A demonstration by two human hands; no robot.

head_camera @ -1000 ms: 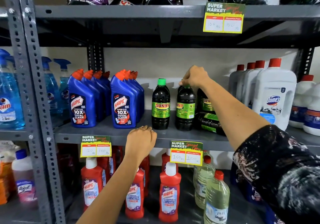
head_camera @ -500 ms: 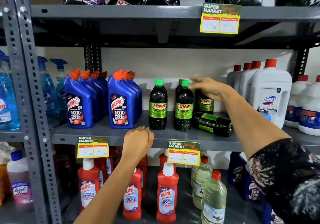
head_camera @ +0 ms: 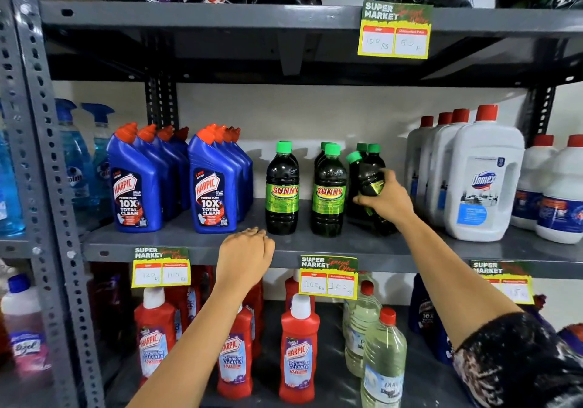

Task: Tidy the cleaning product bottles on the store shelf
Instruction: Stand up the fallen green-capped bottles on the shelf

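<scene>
Fingers of the right hand [head_camera: 386,201] wrap a tilted dark bottle [head_camera: 367,175] (green cap leaning left), held at the right end of the Sunny row on the middle shelf [head_camera: 189,243]; its base seems near the shelf, though the hand hides it. Left hand [head_camera: 244,254], loosely curled and holding nothing, rests on the shelf's front edge below two upright Sunny bottles [head_camera: 282,189].
</scene>
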